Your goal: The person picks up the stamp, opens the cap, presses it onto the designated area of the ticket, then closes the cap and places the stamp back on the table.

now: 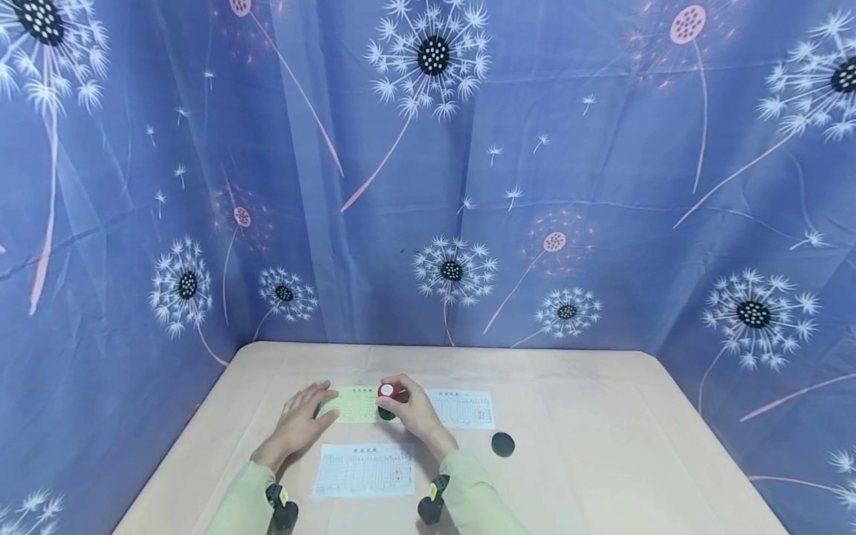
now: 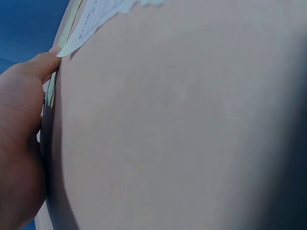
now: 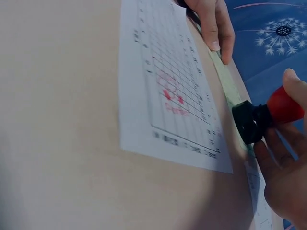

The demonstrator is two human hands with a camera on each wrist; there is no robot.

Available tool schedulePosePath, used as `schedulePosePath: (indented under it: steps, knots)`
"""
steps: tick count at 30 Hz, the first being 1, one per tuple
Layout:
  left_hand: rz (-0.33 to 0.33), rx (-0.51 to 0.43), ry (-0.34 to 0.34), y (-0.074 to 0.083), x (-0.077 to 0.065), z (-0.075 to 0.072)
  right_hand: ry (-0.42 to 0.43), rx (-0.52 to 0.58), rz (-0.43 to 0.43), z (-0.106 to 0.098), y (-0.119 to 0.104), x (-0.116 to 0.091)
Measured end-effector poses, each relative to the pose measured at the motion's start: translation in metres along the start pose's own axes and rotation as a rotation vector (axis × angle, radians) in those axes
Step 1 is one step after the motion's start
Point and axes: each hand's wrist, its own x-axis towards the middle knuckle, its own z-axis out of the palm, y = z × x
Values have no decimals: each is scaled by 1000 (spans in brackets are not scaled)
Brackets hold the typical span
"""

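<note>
A hand stamp (image 1: 386, 391) with a red handle and a black base is over the right part of a green printed form (image 1: 351, 407). My right hand (image 1: 416, 410) grips it by the red handle, thumb and fingers around it. In the right wrist view the stamp's black base (image 3: 249, 122) looks tilted; whether it touches the paper I cannot tell. At the form's left end lies my left hand (image 1: 300, 420), fingers extended and fingertips on or at the paper's edge. That hand (image 2: 21, 124) holds nothing I can see in the left wrist view.
A white form (image 1: 364, 469) with a red stamp mark lies nearer the front. Another white form (image 1: 461, 409), also marked in red, lies right of the green one. A round black disc (image 1: 503, 444) sits further right on the table (image 1: 602, 461). Blue dandelion-patterned cloth (image 1: 401, 223) surrounds it.
</note>
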Motion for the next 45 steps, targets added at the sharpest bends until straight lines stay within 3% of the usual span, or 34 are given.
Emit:
schedulePosePath:
  steps: [5,14,21,29,45]
  knots:
    - [34,-6,23,2,1,-2,6,-15,0,-1,-5,0]
    - [-23,-9,-15,4,0,-5,35,-58,-7,2,-8,-6]
    - [-25,-16,-12,4,3,-5,104,-9,-20,3,-10,-11]
    - [-28,-3,-10,4,1,-3,186,61,-26,-10,-24,-20]
    - [-24,0,-9,2,0,-3,178,126,-41,-19,-25,-46]
